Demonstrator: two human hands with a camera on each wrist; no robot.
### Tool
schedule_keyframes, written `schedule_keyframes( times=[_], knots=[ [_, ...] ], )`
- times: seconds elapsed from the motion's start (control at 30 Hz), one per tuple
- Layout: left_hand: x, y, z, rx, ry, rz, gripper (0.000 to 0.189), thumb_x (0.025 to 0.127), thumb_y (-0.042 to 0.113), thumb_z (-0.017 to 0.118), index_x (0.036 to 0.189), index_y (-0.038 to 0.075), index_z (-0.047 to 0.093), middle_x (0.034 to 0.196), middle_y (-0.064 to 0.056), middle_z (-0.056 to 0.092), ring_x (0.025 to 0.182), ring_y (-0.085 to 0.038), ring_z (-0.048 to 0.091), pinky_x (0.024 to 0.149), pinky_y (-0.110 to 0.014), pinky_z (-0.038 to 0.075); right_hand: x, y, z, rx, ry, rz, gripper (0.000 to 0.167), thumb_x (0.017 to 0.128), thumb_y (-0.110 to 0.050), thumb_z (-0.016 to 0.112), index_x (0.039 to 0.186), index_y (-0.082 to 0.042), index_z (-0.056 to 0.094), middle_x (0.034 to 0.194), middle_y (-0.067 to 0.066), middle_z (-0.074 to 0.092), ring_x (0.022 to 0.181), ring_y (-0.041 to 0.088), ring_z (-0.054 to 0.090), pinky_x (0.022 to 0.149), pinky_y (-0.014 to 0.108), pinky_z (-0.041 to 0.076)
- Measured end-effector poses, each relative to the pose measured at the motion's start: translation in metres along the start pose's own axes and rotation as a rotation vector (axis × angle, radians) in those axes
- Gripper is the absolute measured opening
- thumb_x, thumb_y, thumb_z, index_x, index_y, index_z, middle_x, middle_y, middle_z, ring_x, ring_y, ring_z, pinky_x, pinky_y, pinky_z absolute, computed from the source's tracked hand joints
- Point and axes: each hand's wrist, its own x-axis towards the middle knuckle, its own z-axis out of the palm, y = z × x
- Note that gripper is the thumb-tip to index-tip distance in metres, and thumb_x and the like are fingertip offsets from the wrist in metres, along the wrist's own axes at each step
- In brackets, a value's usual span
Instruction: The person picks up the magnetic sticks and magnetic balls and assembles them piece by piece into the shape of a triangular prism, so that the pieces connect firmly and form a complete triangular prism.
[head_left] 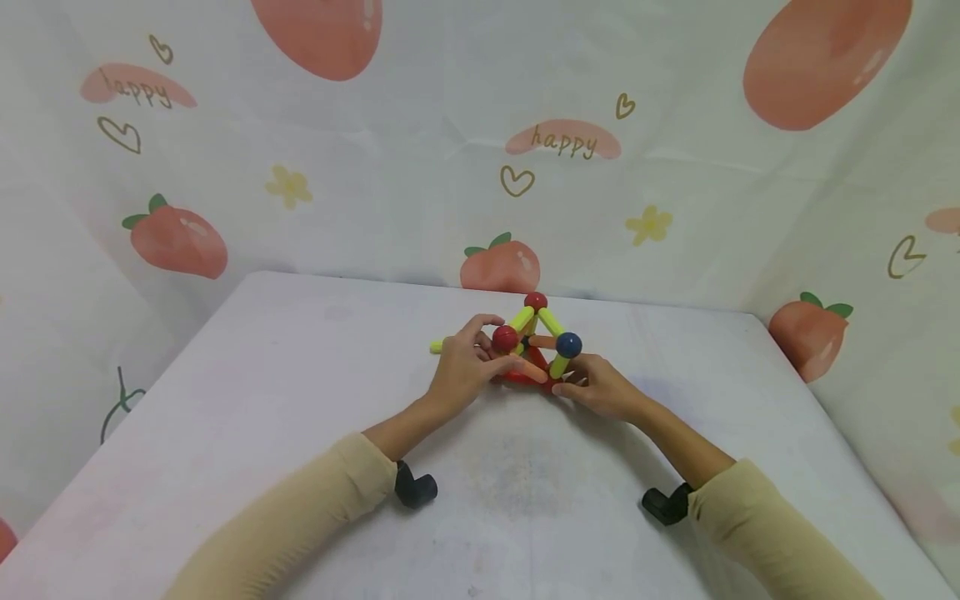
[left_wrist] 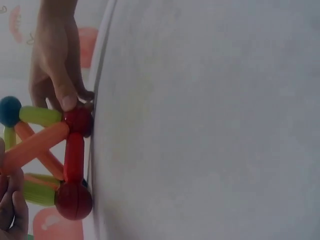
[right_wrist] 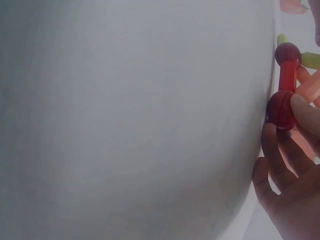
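Observation:
A frame of magnetic rods and balls stands near the table's far edge, topped by a red ball. My left hand grips the outer end of an orange rod, beside another red ball. The rod's other end meets a low red ball, which my right hand pinches between thumb and fingers. Above the right hand sits a blue ball on a yellow-green rod. A red rod joins the low ball to a further red ball along the tabletop.
One yellow-green rod shows to the left, past the left hand. The white table has its far edge against a fruit-printed cloth. A black device is on the left wrist and another on the right.

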Motion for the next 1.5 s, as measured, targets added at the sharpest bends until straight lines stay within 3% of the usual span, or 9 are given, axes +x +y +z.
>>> schedule_keyframes(
  times=[0.2, 0.43, 0.73, 0.93, 1.1, 1.2, 1.3, 1.4, 1.5],
  knots=[
    [0.008, -0.004, -0.012, 0.133, -0.134, 0.110, 0.062, 0.079, 0.019, 0.085, 0.133, 0.010, 0.057, 0.082, -0.002, 0.064, 0.069, -0.012, 0.059, 0.065, -0.022, 0.055, 0.000, 0.000, 0.001, 0.006, 0.001, 0.004, 0.028, 0.093, -0.012, 0.069, 0.117, 0.002, 0.064, 0.113, 0.015, 0.069, 0.101, 0.030, 0.067, 0.090, 0.045, 0.054],
    [0.019, 0.002, -0.027, 0.425, -0.282, 0.239, 0.056, 0.083, 0.028, 0.082, 0.133, 0.015, 0.061, 0.091, 0.001, 0.068, 0.074, -0.012, 0.057, 0.066, -0.021, 0.049, 0.000, 0.002, 0.000, 0.010, -0.001, -0.002, 0.029, 0.093, -0.012, 0.069, 0.118, 0.003, 0.064, 0.114, 0.015, 0.068, 0.102, 0.030, 0.066, 0.091, 0.046, 0.053],
    [0.024, 0.002, -0.027, 0.645, -0.217, 0.359, 0.051, 0.082, 0.032, 0.082, 0.125, 0.015, 0.061, 0.093, -0.002, 0.073, 0.071, -0.014, 0.061, 0.065, -0.024, 0.053, 0.002, 0.001, 0.000, 0.022, 0.000, -0.011, 0.026, 0.093, -0.013, 0.070, 0.115, 0.001, 0.064, 0.112, 0.014, 0.068, 0.101, 0.029, 0.066, 0.089, 0.045, 0.054],
    [0.025, -0.001, -0.027, 0.676, -0.215, 0.376, 0.052, 0.082, 0.029, 0.083, 0.124, 0.014, 0.056, 0.084, -0.003, 0.072, 0.062, -0.015, 0.058, 0.058, -0.023, 0.049, 0.001, 0.003, 0.001, 0.025, 0.003, -0.011, 0.031, 0.093, -0.011, 0.070, 0.121, 0.000, 0.063, 0.113, 0.014, 0.068, 0.101, 0.029, 0.066, 0.089, 0.045, 0.054],
    [0.026, -0.007, -0.040, 0.586, -0.314, 0.280, 0.060, 0.082, 0.024, 0.083, 0.133, 0.014, 0.054, 0.090, -0.003, 0.071, 0.074, -0.016, 0.064, 0.066, -0.026, 0.053, 0.002, 0.003, 0.001, 0.024, 0.000, -0.010, 0.033, 0.093, -0.012, 0.069, 0.123, 0.001, 0.062, 0.114, 0.015, 0.068, 0.102, 0.030, 0.065, 0.090, 0.046, 0.054],
    [0.026, -0.016, -0.054, 0.526, -0.370, 0.136, 0.065, 0.083, 0.019, 0.082, 0.140, 0.015, 0.050, 0.103, -0.007, 0.071, 0.094, -0.023, 0.066, 0.083, -0.038, 0.054, 0.002, 0.003, 0.001, 0.021, -0.004, 0.000, 0.030, 0.094, -0.014, 0.069, 0.118, 0.002, 0.063, 0.115, 0.015, 0.067, 0.103, 0.029, 0.065, 0.092, 0.046, 0.053],
    [0.027, -0.029, -0.071, 0.471, -0.385, -0.026, 0.069, 0.084, 0.014, 0.080, 0.144, 0.015, 0.047, 0.118, -0.010, 0.070, 0.114, -0.030, 0.061, 0.099, -0.050, 0.047, 0.002, 0.002, 0.001, 0.019, -0.006, 0.002, 0.029, 0.094, -0.014, 0.069, 0.118, 0.002, 0.063, 0.115, 0.015, 0.067, 0.103, 0.029, 0.065, 0.091, 0.046, 0.053],
    [0.028, -0.042, -0.086, 0.426, -0.380, -0.153, 0.069, 0.084, 0.010, 0.079, 0.145, 0.013, 0.047, 0.123, -0.011, 0.069, 0.122, -0.032, 0.057, 0.106, -0.055, 0.040, 0.002, 0.002, 0.001, 0.019, -0.005, 0.006, 0.029, 0.094, -0.014, 0.069, 0.117, 0.002, 0.063, 0.114, 0.015, 0.068, 0.102, 0.029, 0.065, 0.090, 0.045, 0.054],
    [0.029, -0.052, -0.095, 0.384, -0.369, -0.234, 0.066, 0.085, 0.007, 0.077, 0.144, 0.009, 0.048, 0.120, -0.012, 0.070, 0.122, -0.032, 0.058, 0.105, -0.053, 0.042, 0.002, 0.002, 0.000, 0.021, -0.007, 0.016, 0.028, 0.094, -0.013, 0.070, 0.117, 0.002, 0.064, 0.114, 0.015, 0.068, 0.101, 0.029, 0.065, 0.090, 0.044, 0.054]
  ],
)
